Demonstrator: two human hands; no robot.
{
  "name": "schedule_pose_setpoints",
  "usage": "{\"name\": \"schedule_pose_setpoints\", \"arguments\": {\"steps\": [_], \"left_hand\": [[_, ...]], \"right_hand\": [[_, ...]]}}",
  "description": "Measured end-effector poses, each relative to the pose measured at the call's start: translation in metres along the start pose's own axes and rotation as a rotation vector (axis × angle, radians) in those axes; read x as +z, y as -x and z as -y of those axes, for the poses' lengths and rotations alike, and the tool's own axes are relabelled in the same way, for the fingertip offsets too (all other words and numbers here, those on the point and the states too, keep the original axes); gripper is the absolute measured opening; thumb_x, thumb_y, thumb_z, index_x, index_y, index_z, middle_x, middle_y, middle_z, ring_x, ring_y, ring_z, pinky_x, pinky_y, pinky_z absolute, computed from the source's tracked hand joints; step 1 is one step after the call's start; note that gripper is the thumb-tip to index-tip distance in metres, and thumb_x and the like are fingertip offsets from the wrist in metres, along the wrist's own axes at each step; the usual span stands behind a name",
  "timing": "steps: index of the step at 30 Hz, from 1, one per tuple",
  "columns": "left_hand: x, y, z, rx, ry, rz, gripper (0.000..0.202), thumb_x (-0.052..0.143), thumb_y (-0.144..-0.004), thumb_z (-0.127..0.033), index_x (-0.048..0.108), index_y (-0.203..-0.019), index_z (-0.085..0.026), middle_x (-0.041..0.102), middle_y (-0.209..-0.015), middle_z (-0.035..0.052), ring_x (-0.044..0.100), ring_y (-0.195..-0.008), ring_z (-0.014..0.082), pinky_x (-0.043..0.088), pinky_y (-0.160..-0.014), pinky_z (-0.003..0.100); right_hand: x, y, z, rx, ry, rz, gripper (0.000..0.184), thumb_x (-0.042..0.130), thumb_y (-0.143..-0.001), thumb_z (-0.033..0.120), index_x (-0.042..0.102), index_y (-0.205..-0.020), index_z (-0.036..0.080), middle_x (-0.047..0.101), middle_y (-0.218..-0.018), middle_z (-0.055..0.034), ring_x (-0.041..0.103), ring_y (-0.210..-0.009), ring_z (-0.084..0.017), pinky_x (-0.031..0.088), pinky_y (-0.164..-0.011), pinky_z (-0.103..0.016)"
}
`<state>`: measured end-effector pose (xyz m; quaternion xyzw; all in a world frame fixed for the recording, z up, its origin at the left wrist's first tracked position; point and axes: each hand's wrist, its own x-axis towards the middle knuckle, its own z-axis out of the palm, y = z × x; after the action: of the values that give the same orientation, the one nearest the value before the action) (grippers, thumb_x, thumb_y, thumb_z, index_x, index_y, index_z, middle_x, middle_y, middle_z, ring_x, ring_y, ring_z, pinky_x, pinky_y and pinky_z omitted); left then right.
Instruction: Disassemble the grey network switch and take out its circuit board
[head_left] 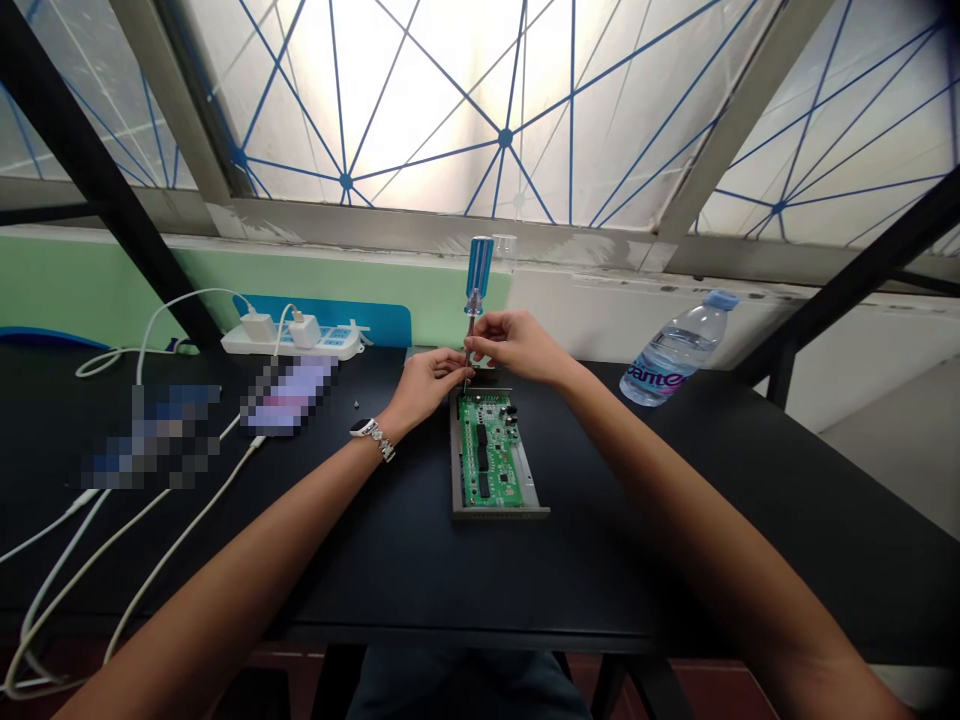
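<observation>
A screwdriver (480,268) with a clear blue handle stands nearly upright, its tip down at the far left corner of a green circuit board (491,450). The board lies in a grey metal tray-like case (501,513) on the black table. My right hand (517,345) pinches the screwdriver's shaft below the handle. Beside the shaft, my left hand (435,375) has its thumb and fingers brought together near the tip, at the case's far left corner. Whether those fingers hold the shaft or something small is hidden. A watch (373,433) circles my left wrist.
Left of my arm lie two blurred phones (292,395) with white charging cables (187,540). A white power strip (300,338) sits against the wall. A tiny screw-like piece (356,404) rests on the table (600,560). A water bottle (675,350) leans at the right.
</observation>
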<state>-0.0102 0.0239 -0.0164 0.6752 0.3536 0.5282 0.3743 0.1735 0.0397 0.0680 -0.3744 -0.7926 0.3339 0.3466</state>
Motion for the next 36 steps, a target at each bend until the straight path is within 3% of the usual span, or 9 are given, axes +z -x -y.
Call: {"name": "schedule_pose_setpoints", "arguments": {"steps": [6,10,14,21,26,30,36], "left_hand": [[0.000,-0.004,0.004,-0.011,-0.055,0.006,0.029,0.079,-0.082,-0.042,0.068,-0.088,-0.015,0.076,-0.089,0.0087,0.074,-0.087,0.0252,0.058,-0.080,0.037],[0.002,-0.008,0.007,0.009,-0.069,0.047,0.035,0.076,-0.085,-0.048,0.068,-0.094,-0.015,0.076,-0.092,0.0096,0.073,-0.091,0.0260,0.057,-0.082,0.038],[0.007,-0.013,0.009,0.004,0.013,0.083,0.040,0.076,-0.085,-0.050,0.069,-0.101,-0.014,0.076,-0.093,0.0097,0.073,-0.091,0.0264,0.058,-0.083,0.039],[0.012,-0.010,0.002,-0.042,0.166,0.136,0.045,0.076,-0.083,-0.056,0.074,-0.092,-0.012,0.078,-0.092,0.0120,0.075,-0.092,0.0279,0.059,-0.089,0.044],[0.005,-0.006,-0.001,-0.067,0.193,0.145,0.043,0.080,-0.082,-0.051,0.076,-0.101,-0.012,0.080,-0.103,0.0132,0.075,-0.099,0.0292,0.059,-0.094,0.046],[-0.004,-0.003,-0.002,-0.060,0.149,0.158,0.041,0.077,-0.085,-0.047,0.077,-0.108,-0.013,0.080,-0.110,0.0136,0.075,-0.105,0.0304,0.057,-0.099,0.047],[-0.007,-0.002,0.000,-0.058,0.111,0.094,0.030,0.078,-0.084,-0.040,0.075,-0.096,-0.014,0.081,-0.101,0.0124,0.076,-0.099,0.0294,0.059,-0.093,0.044]], "right_hand": [[0.002,0.002,0.003,0.035,-0.038,0.014,0.014,0.071,-0.083,0.028,0.063,-0.077,0.017,0.067,-0.069,-0.0014,0.062,-0.059,-0.013,0.052,-0.055,-0.027],[0.005,0.003,0.004,0.014,-0.054,0.022,0.013,0.071,-0.084,0.029,0.065,-0.081,0.017,0.070,-0.071,-0.0020,0.067,-0.062,-0.016,0.054,-0.057,-0.028],[0.007,0.005,0.006,0.025,-0.087,0.026,0.012,0.072,-0.085,0.029,0.068,-0.085,0.017,0.071,-0.071,-0.0026,0.068,-0.062,-0.016,0.056,-0.058,-0.030],[0.010,0.002,-0.001,-0.016,-0.106,-0.005,0.016,0.069,-0.087,0.033,0.068,-0.084,0.017,0.069,-0.065,-0.0016,0.066,-0.055,-0.016,0.054,-0.055,-0.030],[0.010,0.000,-0.004,0.009,-0.090,-0.134,0.024,0.079,-0.077,0.035,0.063,-0.079,0.018,0.069,-0.068,-0.0016,0.070,-0.060,-0.018,0.055,-0.054,-0.029],[0.007,0.001,-0.001,0.022,-0.134,-0.073,0.026,0.080,-0.076,0.038,0.064,-0.075,0.018,0.068,-0.066,-0.0018,0.070,-0.062,-0.018,0.055,-0.057,-0.029],[0.007,0.002,0.002,-0.007,-0.120,-0.007,0.015,0.072,-0.082,0.030,0.067,-0.078,0.017,0.068,-0.068,-0.0013,0.069,-0.061,-0.015,0.054,-0.059,-0.028]]}}
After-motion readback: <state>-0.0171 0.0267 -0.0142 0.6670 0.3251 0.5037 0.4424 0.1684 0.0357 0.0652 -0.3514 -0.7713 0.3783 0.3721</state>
